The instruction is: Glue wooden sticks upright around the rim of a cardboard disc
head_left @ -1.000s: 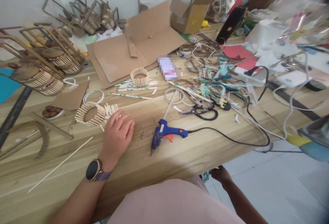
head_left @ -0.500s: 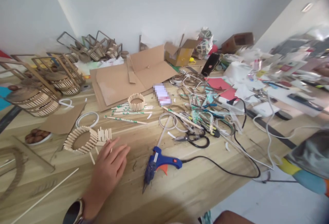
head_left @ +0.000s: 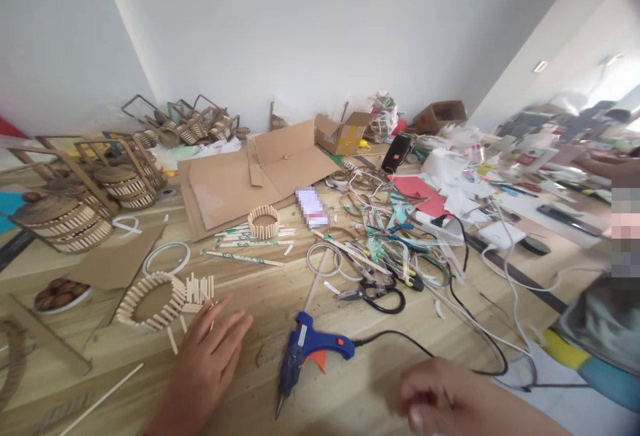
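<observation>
My left hand (head_left: 213,356) lies over the wooden table with its fingers stretched out, the tips beside a small row of short wooden sticks (head_left: 200,289). Left of that row stands a ring of short sticks around a cardboard base (head_left: 155,306). At the lower right is my right hand (head_left: 440,393), its fingers loosely bent and the thumb a little apart; no object shows in it. Between the hands a blue hot glue gun (head_left: 300,349) rests on the table, touched by neither. A smaller stick ring (head_left: 263,223) sits on paper-wrapped sticks (head_left: 245,257) farther back.
Black-handled scissors (head_left: 375,297) and a heap of strips, pliers and cords lie right of centre. Cardboard sheets (head_left: 225,189) and a phone (head_left: 313,207) are behind. A dish of walnuts (head_left: 63,294) and finished stick baskets (head_left: 60,219) stand at left. The glue gun's cord (head_left: 400,333) runs right.
My right hand has come into view at the lower right. My left hand stays by the short sticks. The view has tilted up, so the table sits lower in it.
</observation>
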`<state>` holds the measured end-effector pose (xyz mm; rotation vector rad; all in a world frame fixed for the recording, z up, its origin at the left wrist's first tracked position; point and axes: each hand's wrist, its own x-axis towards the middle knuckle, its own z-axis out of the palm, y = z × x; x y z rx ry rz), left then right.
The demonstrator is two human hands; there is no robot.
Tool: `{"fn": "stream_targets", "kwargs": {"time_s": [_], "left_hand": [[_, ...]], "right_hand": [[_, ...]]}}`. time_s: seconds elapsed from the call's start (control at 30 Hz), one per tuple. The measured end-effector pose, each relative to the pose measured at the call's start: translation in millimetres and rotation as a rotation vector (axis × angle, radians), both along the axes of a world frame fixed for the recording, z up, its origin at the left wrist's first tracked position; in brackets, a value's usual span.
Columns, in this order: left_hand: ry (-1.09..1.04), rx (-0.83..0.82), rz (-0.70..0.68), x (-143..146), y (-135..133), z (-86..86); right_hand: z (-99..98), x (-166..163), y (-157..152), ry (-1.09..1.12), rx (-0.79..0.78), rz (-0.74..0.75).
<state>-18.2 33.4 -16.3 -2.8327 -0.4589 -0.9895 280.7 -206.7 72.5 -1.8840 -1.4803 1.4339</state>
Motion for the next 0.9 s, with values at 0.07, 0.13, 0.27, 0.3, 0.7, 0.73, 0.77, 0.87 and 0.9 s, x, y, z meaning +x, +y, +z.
{"fn": "stream_targets", "kwargs": {"time_s": [0.07,0.13,0.27,0.3,0.7,0.73,0.77,0.87,0.9], "left_hand": [[-0.011,-0.018,0.009,0.2,-0.2,-0.1],[-0.023,-0.030,0.011,0.6,-1.1,0.2],[-0.017,-0.045,0.001,2.4,-4.3,1.2],[-0.019,-0.051,0.004,2.9,-5.0,1.2],[-0.025,-0.065,0.055,6.1,-6.8,1.4],[-0.033,-0.066,0.058,7.2,-7.7,1.9],[-0.038,-0.063,0.061,8.3,-8.4,2.6],[-0.029,-0.045,0.055,10.2,-9.0,5.3],[-0.022,-0.044,0.049,10.4,-8.7,6.0]], "right_hand": [[-1.6,8.4,-2.5,-0.033,0.022,-0.123],[-6.4,16.3,-6.4,-0.091,0.053,-0.234],[-17.4,25.1,-11.6,-0.251,0.106,-0.361],[-19.3,26.1,-11.1,-0.285,0.119,-0.372],[-36.0,35.2,24.9,-0.565,0.385,-0.574],[-38.1,34.5,26.5,-0.565,0.394,-0.582],[-39.7,33.6,27.7,-0.565,0.398,-0.585],[-43.5,32.4,28.4,-0.565,0.389,-0.597],[-45.1,33.2,27.6,-0.568,0.388,-0.603]]}}
